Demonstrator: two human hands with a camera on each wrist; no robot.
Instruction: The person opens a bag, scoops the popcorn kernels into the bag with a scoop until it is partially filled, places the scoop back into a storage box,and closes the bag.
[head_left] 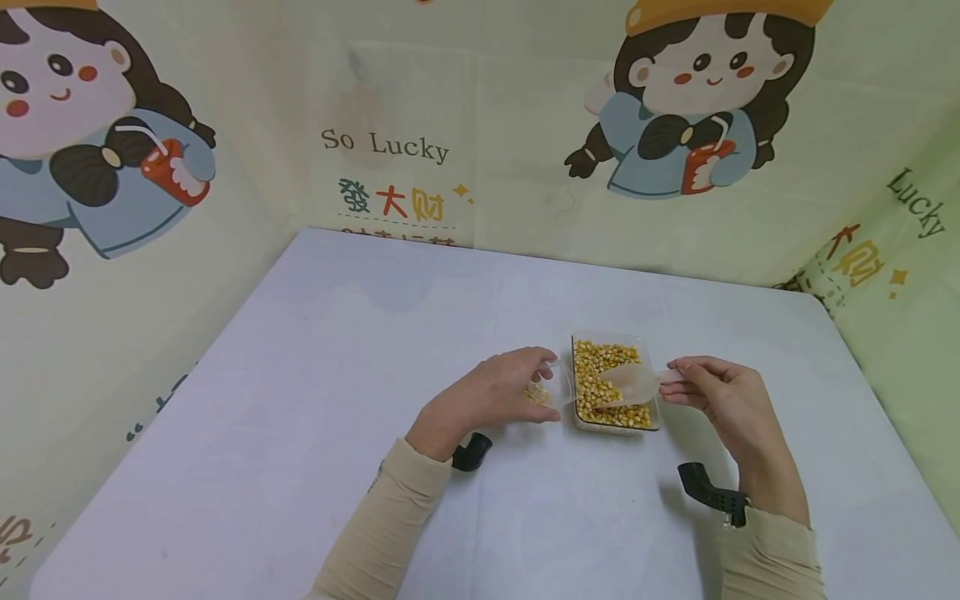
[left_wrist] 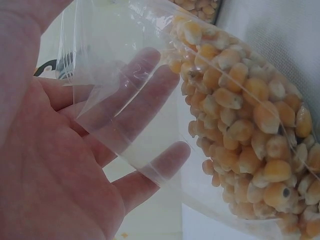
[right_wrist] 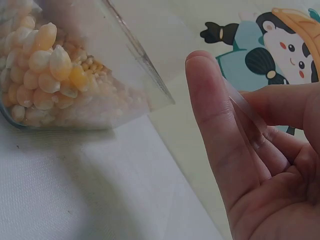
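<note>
My left hand (head_left: 495,392) holds a clear plastic bag (left_wrist: 95,102), its thumb and fingers spread around the bag's mouth. Yellow corn kernels (left_wrist: 240,125) fill the lower part of the bag, and several fingers show through the film. To the right stands a clear rectangular container (head_left: 617,430) of corn kernels (head_left: 600,357). My right hand (head_left: 727,404) pinches the handle of a translucent scoop (head_left: 633,383) between thumb and fingers. The scoop's blade lies over the kernels, pointing left towards the bag. In the right wrist view, part of the handle (right_wrist: 245,107) shows between the fingers.
A white-covered table (head_left: 322,333) extends around the container on all sides. Behind it and at both sides hang pale cloths (head_left: 525,200) printed with cartoon figures and lettering. A black wrist mount (head_left: 712,492) sticks out below my right hand.
</note>
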